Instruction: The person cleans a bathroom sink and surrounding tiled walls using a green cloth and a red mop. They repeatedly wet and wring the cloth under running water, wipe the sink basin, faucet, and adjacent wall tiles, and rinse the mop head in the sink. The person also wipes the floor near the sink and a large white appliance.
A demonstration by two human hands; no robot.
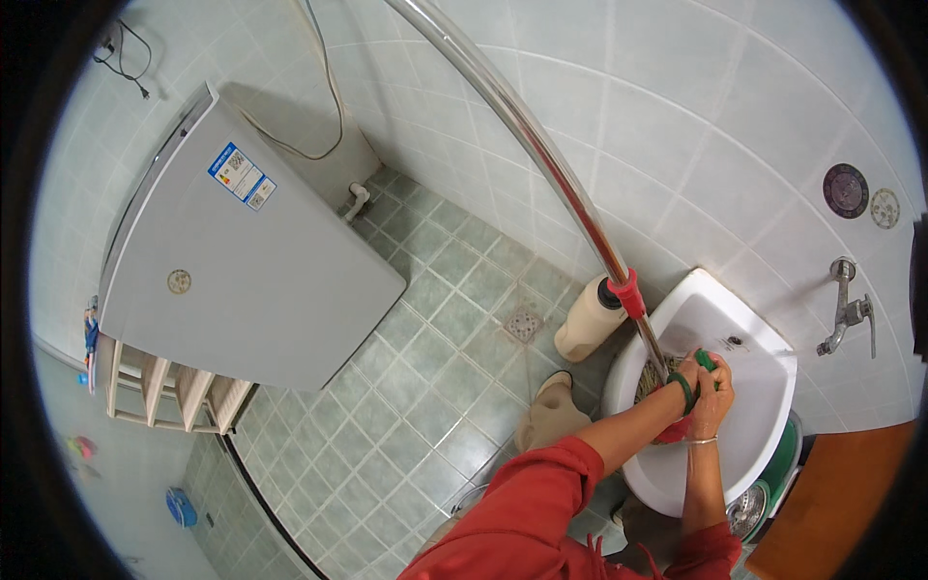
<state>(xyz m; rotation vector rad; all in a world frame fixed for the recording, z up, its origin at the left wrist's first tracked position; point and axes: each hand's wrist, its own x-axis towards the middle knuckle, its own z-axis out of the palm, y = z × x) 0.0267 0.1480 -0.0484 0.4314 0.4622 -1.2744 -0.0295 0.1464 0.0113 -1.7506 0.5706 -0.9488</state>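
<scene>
My left hand (pixel 690 378), with a green bangle at the wrist, and my right hand (pixel 714 402), with a silver-coloured bracelet, are pressed together over a white ceramic sink (pixel 754 442). Between them they grip a green, bunched item (pixel 705 359), probably cloth; most of it is hidden by the fingers. Just left of my hands, the stranded head (pixel 647 383) of a mop lies in the basin. Its shiny metal pole (pixel 536 145) leans up and away to the upper left, with a red collar (pixel 629 293) low on it. Something red (pixel 674 433) shows under my left wrist.
A metal tap (pixel 848 319) juts from the tiled wall at right. Beside the sink stands a cream bottle (pixel 589 322), near a floor drain (pixel 523 324). A large grey appliance (pixel 254 275) fills the left. A green basin (pixel 781 464) and brown board (pixel 834 500) are at lower right.
</scene>
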